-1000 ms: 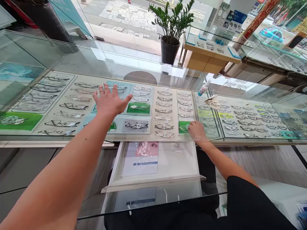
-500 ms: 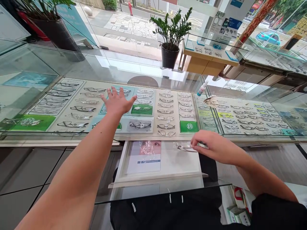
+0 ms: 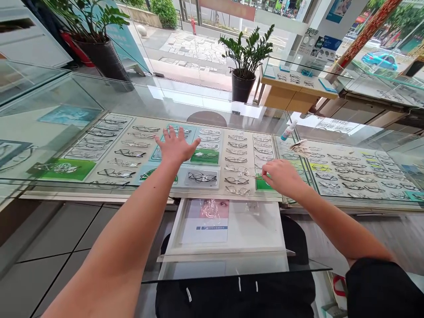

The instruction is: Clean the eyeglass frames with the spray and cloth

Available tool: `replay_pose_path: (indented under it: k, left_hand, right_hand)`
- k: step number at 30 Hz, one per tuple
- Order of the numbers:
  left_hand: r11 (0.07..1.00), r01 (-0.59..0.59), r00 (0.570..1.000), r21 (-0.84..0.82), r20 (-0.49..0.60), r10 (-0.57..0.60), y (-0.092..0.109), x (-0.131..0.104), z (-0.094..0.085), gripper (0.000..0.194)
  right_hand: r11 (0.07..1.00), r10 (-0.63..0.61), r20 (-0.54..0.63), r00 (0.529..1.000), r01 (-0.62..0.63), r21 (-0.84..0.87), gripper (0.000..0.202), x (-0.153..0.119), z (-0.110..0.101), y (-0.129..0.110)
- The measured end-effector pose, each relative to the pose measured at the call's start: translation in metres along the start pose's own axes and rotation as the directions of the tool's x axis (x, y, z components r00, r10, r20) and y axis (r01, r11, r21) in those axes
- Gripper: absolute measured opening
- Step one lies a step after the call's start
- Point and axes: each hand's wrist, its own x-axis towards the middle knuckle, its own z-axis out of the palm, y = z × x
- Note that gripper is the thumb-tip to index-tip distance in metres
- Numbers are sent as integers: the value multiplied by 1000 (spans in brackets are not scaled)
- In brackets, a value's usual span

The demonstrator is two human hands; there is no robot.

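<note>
My left hand (image 3: 175,148) lies with its fingers spread on the glass top of the display case (image 3: 129,99), over rows of eyeglasses. My right hand (image 3: 281,174) is pinched at the right, above a green card (image 3: 262,183). A thin pair of glasses (image 3: 253,175) sticks out leftward from its fingertips, hard to tell from the frames under the glass. Below the case, an open white drawer (image 3: 255,232) holds a printed sheet (image 3: 207,229) and clear plastic wrapping (image 3: 209,209).
A small spray bottle (image 3: 289,130) and a crumpled cloth (image 3: 300,148) are on the glass at the right. Potted plants (image 3: 243,86) stand beyond the case. A glass edge (image 3: 232,275) crosses in front of my lap.
My right hand has risen from over the drawer to the glass top with the glasses. The left hand stays spread on the glass. The whole view has shifted slightly.
</note>
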Motion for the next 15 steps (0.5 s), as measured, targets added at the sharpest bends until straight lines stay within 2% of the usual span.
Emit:
replay_pose_path:
  k: [4,7,9,10,11,13,14,15]
  left_hand:
    - [1000,0,1000,-4,8,0,2,-2,-3,116]
    - [1000,2,1000,-3,12,-2,3,-3,-4,116]
    - [1000,3,1000,-6,15,-3,3,-3,-4,116]
    - [1000,3,1000,-7,15,-3,3,-3,-4,116]
    - [1000,5,1000,-8,16,-5,3,-2,-4,116]
    - [1000,10,1000,-6,20,-10,3,-2,-5,116]
    - [1000,12,1000,-5,22,-12,2,-2,-5,117]
    - [1000,12,1000,-3,24,-12,2,-1,-5,117]
  right_hand:
    - [997,24,6,1000,-25,69,23,3,2,2]
    - [994,20,-35,999,-16,106,23,-14,-10,-8]
    - [980,-79,-54,995,88,180,27,-35,-15,-23]
    - [953,-181,-22,983,181,243,27,-45,-14,-32]
    - [906,-315,40,948,288,310,26,-53,-9,-42]
    - [802,-535,185,824,426,418,22,-60,15,-58]
    - [789,-564,236,791,432,436,20,-57,33,-63]
    - [813,-530,249,810,404,419,20,-50,53,-65]
